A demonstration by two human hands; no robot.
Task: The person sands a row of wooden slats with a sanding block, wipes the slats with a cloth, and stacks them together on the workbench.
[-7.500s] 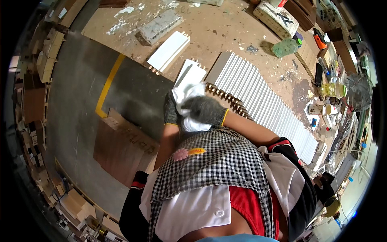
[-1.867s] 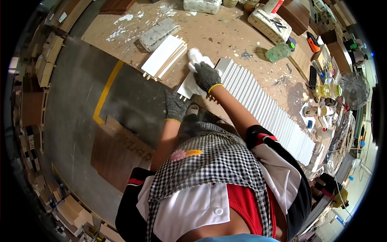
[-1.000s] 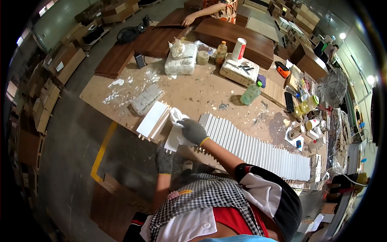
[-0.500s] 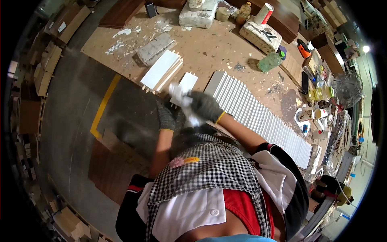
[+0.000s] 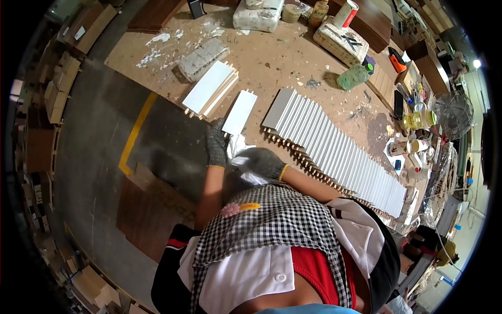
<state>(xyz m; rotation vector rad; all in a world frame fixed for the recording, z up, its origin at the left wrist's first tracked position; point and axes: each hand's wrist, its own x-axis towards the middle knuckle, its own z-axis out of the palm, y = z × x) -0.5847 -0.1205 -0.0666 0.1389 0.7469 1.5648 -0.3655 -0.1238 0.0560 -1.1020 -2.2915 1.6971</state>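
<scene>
A short white wooden slat (image 5: 240, 113) with dowel pins in its ends lies on the worktable's near edge. My left hand (image 5: 215, 146), in a dark grey knit glove, is closed at the slat's near left edge; its fingertips are partly hidden. Just below the slat's near end, my right hand (image 5: 265, 163), gloved alike, grips a crumpled white cloth (image 5: 238, 147). A long row of similar white slats (image 5: 327, 144) leans one on another to the right. To the left lies a small stack of white slats (image 5: 209, 89), with dowels sticking out.
A wrapped block (image 5: 204, 59) sits behind the small stack. Farther back on the paint-stained worktable (image 5: 272, 57) are another block (image 5: 258, 17), a green bottle (image 5: 354, 77) and a paper cup (image 5: 345, 14). Dark floor with a yellow line (image 5: 137, 133) lies left of the table.
My right hand with the cloth has moved down toward me, off the slat's face. My left hand has risen to the slat's edge. More of the slat and the long row shows.
</scene>
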